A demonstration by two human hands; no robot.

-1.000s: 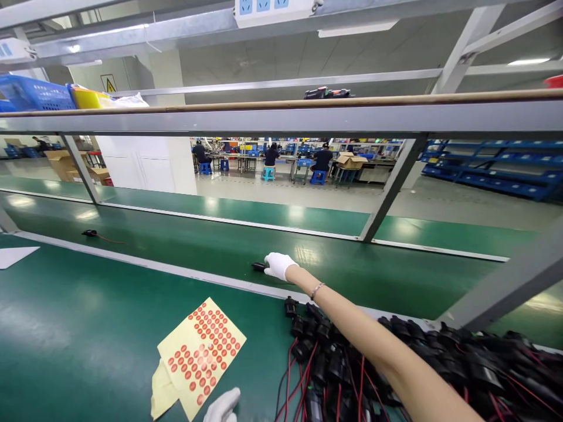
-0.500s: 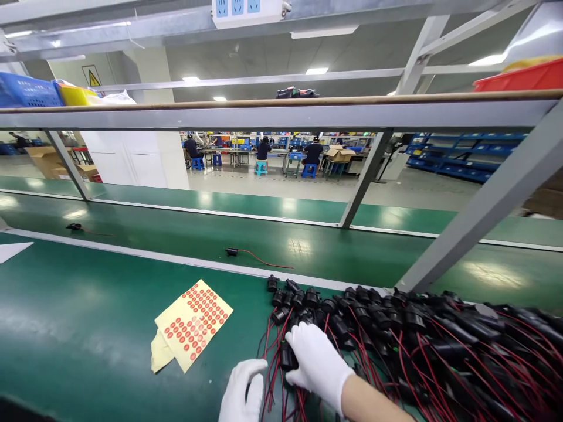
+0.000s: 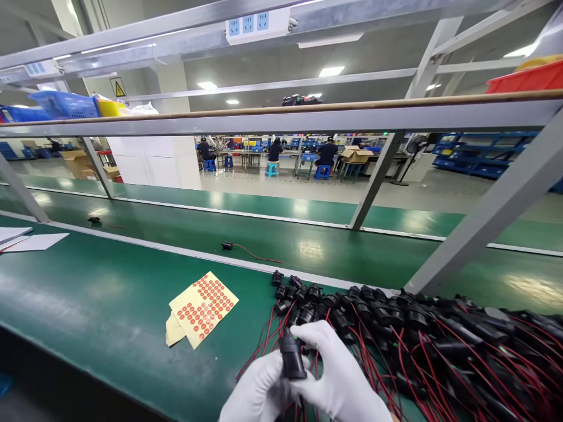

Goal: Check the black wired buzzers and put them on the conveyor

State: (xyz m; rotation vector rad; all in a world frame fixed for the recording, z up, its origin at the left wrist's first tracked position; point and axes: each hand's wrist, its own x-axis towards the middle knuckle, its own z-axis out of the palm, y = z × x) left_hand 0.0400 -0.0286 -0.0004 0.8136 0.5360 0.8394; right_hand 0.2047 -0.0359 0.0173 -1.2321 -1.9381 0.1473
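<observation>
A black cylindrical part stands nearly upright between my two white-gloved hands. My right hand grips it from the right, with fingers at its top and lower side. From the left, my left hand meets the lower part of it, its fingertips partly hidden behind the part. Beside and beyond my hands lies a big pile of similar black parts with red and black wires. A cream sheet of round red stickers lies on the green bench to the left.
Behind a white strip, a green belt carries a black part with a red wire and another farther left. White sheets lie at far left. A slanted metal post rises behind the pile. People sit at distant benches.
My right hand has drawn the black part out of the pile toward me. My left hand has moved right and up to it. The view has shifted to the left.
</observation>
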